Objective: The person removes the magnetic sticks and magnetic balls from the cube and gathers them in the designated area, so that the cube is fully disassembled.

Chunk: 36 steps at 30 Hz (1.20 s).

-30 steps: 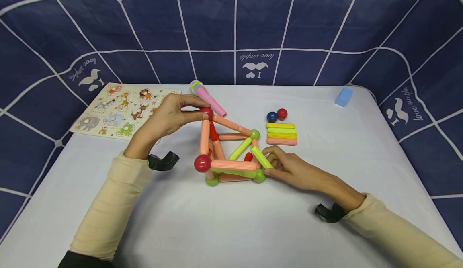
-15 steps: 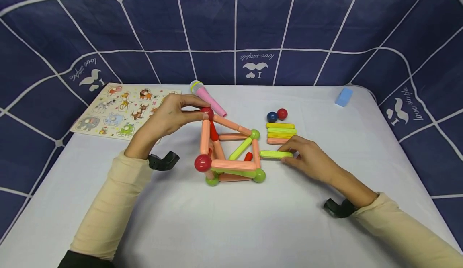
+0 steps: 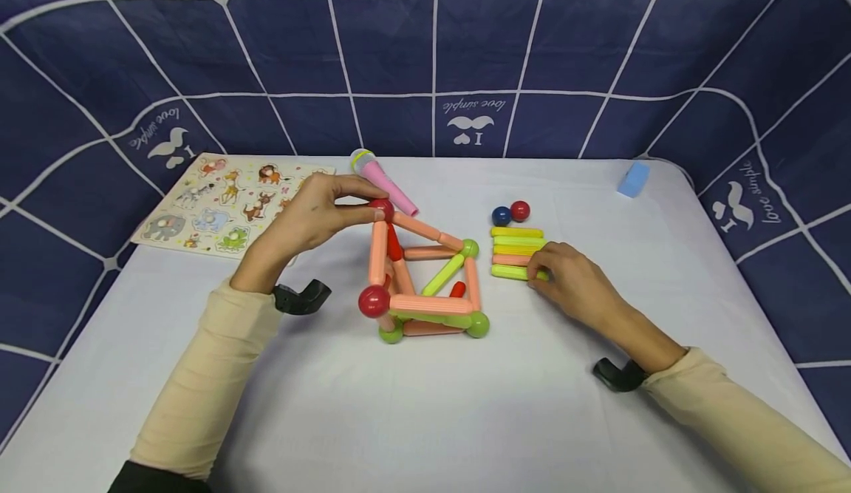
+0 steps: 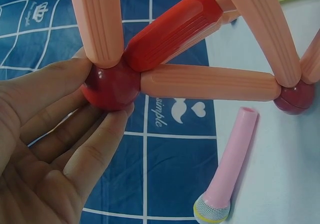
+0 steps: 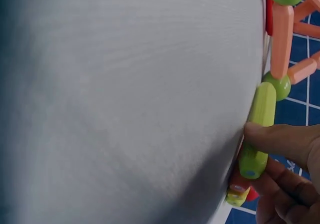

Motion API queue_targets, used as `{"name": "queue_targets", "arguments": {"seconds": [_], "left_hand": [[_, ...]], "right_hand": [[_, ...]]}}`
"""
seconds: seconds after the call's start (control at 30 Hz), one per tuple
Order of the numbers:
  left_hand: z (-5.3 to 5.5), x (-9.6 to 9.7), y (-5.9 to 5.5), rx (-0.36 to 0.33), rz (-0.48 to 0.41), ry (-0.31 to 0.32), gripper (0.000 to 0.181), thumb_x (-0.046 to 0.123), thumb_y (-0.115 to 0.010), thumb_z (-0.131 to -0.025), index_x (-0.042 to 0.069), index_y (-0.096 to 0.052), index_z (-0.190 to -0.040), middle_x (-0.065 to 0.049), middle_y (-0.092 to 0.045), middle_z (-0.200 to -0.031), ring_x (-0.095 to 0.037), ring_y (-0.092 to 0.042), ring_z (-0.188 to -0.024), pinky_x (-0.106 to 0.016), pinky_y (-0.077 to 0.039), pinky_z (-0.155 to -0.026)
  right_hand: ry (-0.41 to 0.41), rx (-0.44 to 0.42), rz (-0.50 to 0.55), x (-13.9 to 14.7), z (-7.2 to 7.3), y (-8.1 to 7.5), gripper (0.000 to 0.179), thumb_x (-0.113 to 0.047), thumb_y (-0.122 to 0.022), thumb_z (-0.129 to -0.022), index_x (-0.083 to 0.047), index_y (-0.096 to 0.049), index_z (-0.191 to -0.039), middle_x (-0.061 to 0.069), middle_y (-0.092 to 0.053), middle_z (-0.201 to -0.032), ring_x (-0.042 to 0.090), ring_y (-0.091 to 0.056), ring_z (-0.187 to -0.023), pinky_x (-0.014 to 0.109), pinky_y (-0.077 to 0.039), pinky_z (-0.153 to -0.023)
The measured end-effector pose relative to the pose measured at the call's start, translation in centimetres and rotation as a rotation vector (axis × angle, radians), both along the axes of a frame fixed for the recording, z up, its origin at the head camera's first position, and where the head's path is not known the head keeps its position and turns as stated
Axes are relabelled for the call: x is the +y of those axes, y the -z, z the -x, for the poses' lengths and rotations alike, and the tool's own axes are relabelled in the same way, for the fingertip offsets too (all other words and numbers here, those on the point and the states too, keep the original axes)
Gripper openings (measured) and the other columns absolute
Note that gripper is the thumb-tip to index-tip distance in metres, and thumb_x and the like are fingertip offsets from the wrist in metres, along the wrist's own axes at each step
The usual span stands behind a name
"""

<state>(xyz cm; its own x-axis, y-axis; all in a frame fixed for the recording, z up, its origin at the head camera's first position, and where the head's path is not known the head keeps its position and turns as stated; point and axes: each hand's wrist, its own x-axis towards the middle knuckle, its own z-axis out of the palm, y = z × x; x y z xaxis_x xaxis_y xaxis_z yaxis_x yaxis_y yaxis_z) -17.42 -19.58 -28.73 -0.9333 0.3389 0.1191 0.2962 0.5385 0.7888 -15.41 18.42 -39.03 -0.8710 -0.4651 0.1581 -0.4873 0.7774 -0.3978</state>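
My left hand (image 3: 318, 211) pinches a red ball (image 4: 111, 87) at the upper left corner of a frame built from rods and balls. Orange rods (image 3: 431, 304) make up most of this frame, joined by red and green balls, with a few red and green rods among them. Over to the right, my right hand (image 3: 573, 279) pinches a yellow-green rod (image 5: 261, 116) between thumb and fingers. That rod lies along the near side of a row of loose rods (image 3: 517, 242), parallel to them. Its right end is partly hidden by the fingers.
Behind the rod row sit a blue ball (image 3: 501, 216) and a red ball (image 3: 520, 211). A pink toy microphone (image 3: 388, 185) lies behind the frame. An animal puzzle board (image 3: 199, 205) is at the back left, a blue block (image 3: 634, 179) at the back right.
My right hand has drawn the yellow-green rod away from the frame and brought it to the near side of the rod row. The left hand still holds its red ball in place.
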Motion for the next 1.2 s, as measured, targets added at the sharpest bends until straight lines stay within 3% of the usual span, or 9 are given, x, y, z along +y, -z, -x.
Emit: {"name": "queue_targets", "arguments": {"seconds": [0.2, 0.77, 1.0, 1.2], "left_hand": [[0.0, -0.1, 0.1, 0.014, 0.0, 0.002, 0.028, 0.013, -0.078, -0.085, 0.007, -0.075, -0.112, -0.005, -0.071, -0.109, -0.016, -0.06, -0.108, -0.037, -0.05, -0.09], [-0.2, -0.1, 0.2, 0.021, 0.002, 0.01, 0.028, 0.014, -0.078, -0.085, 0.006, -0.074, -0.112, -0.005, -0.072, -0.108, -0.017, -0.06, -0.108, -0.036, -0.051, -0.089], [0.0, -0.1, 0.1, 0.013, -0.009, 0.006, 0.029, 0.014, -0.078, -0.085, 0.006, -0.074, -0.112, -0.006, -0.072, -0.108, -0.018, -0.06, -0.109, -0.041, -0.048, -0.093], [0.0, -0.1, 0.1, 0.006, -0.018, 0.008, 0.029, 0.013, -0.078, -0.085, 0.005, -0.074, -0.113, -0.007, -0.072, -0.108, -0.019, -0.061, -0.108, -0.041, -0.048, -0.094]], "right_hand": [[0.023, -0.032, -0.035, -0.2, 0.1, 0.1, 0.013, -0.003, -0.079, -0.081, -0.009, -0.069, -0.084, 0.007, -0.061, -0.098, 0.024, -0.052, -0.091, 0.043, -0.05, -0.084], [0.016, -0.004, -0.056, -0.4, -0.4, -0.4, 0.012, 0.002, -0.071, -0.082, -0.006, -0.069, -0.089, 0.008, -0.059, -0.099, 0.025, -0.052, -0.092, 0.042, -0.051, -0.08], [-0.018, 0.029, 0.101, -2.5, -1.3, -3.1, 0.018, 0.002, -0.062, -0.086, -0.007, -0.068, -0.101, 0.002, -0.064, -0.099, 0.019, -0.055, -0.089, 0.039, -0.052, -0.078], [-0.174, 0.016, 0.301, -5.9, -3.6, -6.5, 0.025, -0.001, -0.054, -0.092, -0.013, -0.068, -0.109, -0.006, -0.064, -0.105, 0.011, -0.058, -0.09, 0.038, -0.054, -0.077]]}}
